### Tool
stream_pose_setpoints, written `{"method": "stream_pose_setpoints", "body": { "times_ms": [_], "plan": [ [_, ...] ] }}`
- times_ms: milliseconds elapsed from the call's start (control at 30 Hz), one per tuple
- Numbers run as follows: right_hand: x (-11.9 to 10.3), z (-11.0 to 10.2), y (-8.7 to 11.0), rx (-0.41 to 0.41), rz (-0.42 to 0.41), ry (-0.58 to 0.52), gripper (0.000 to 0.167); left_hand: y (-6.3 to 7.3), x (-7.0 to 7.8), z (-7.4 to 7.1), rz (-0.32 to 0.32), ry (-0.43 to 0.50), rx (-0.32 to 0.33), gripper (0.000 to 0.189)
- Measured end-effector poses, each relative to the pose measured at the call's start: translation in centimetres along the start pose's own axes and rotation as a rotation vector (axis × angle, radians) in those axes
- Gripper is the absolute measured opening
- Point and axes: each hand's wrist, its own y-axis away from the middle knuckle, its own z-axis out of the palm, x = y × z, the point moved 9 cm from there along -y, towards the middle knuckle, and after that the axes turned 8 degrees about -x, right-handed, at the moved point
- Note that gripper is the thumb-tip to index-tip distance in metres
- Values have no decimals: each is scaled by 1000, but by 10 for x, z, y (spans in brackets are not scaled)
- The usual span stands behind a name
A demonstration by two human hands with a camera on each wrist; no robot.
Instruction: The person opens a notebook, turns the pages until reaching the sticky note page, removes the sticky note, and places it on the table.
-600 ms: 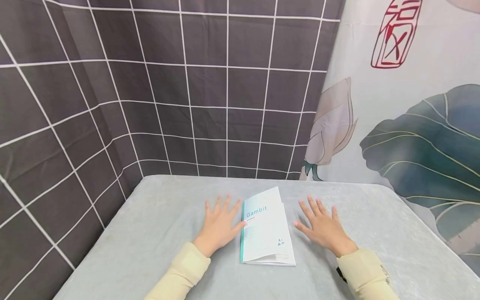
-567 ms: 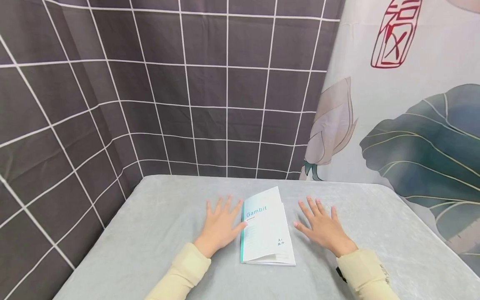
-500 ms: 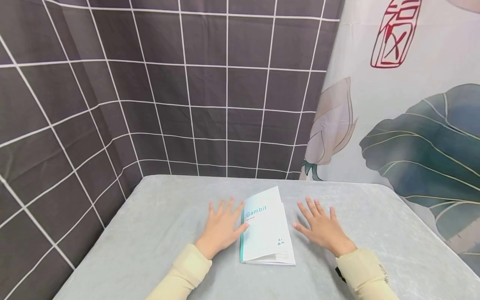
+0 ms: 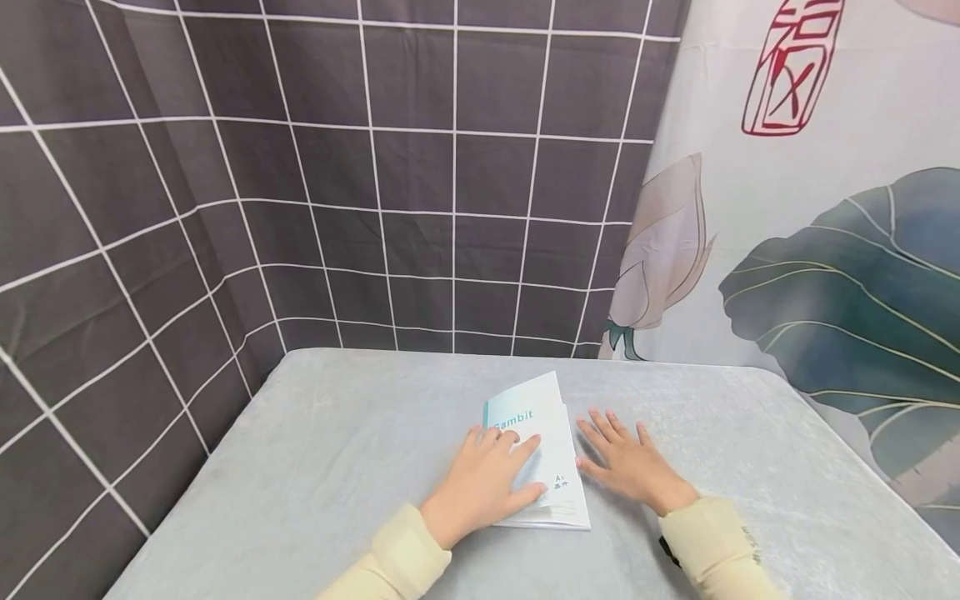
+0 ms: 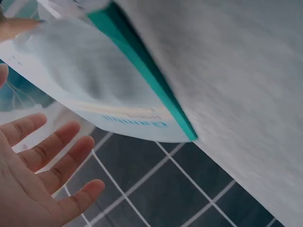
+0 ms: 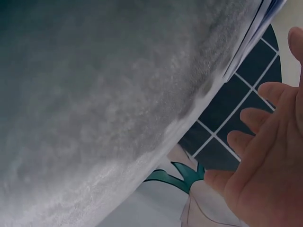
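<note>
A white notebook [image 4: 536,446] with a teal spine and "Gambit" lettering lies on the grey-covered table, its cover slightly lifted at the near edge. My left hand [image 4: 483,479] hovers over the notebook's left half in the head view, hiding part of the spine and lettering. In the left wrist view the fingers [image 5: 57,146] are loosely spread above the cover, with a gap below the palm. Just off the notebook's right edge is my right hand [image 4: 630,462], palm down with relaxed, spread fingers, holding nothing. The right wrist view shows the notebook's page edges [image 6: 251,38] near the thumb side.
The table [image 4: 337,450] has a soft grey cover with a rounded far edge. Behind it hangs a dark curtain [image 4: 412,183] with a white grid. A pale curtain [image 4: 750,250] printed with lotus leaves hangs to the right.
My left hand has moved right from beside the spine to over the cover. My right hand has shifted slightly left and nearer, to the notebook's right edge. The notebook has stayed in place.
</note>
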Motion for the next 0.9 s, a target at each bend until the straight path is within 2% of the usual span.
{"method": "stream_pose_setpoints", "body": {
  "times_ms": [233, 300, 533, 900],
  "plan": [
    [-9, 5, -1, -33, -50, 1, 59, 0, 30, -10, 107, -95, 124, 62],
    [-11, 5, -1, -43, -63, 5, 58, 0, 35, -11, 126, -109, 139, 61],
    [-13, 8, -2, -72, -66, 2, 60, -3, 46, -10, 141, -127, 112, 55],
    [-16, 16, -2, -168, -53, -42, 62, -5, 54, -10, 156, -165, 135, 42]
  ]
}}
